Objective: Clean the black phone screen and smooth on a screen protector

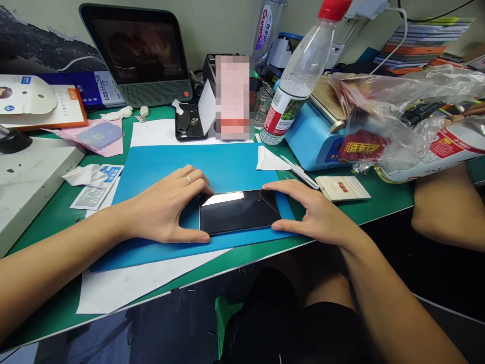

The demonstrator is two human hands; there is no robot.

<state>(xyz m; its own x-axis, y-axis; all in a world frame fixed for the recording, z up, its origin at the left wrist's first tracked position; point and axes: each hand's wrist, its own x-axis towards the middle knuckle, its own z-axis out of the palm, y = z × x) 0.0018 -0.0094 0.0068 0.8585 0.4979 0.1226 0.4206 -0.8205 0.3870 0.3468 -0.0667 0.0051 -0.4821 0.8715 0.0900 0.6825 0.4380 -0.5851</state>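
A black smartphone (237, 212) lies flat on a blue mat (162, 162), its glossy front facing up and catching a bright reflection near the top edge. My left hand (166, 207) grips its left end, thumb along the near edge and fingers at the far edge; a ring is on one finger. At the other end, my right hand (314, 210) pinches the right side between thumb and index finger. White paper (113, 290) shows from under the mat.
Behind the mat stand a tablet-like display (136, 50), a plastic bottle with a red cap (295, 76) and a blue device (314, 136). To the right are tweezers (301, 173), a cigarette pack (343, 188) and another person's arm (447, 212). A white box (34, 177) is at left.
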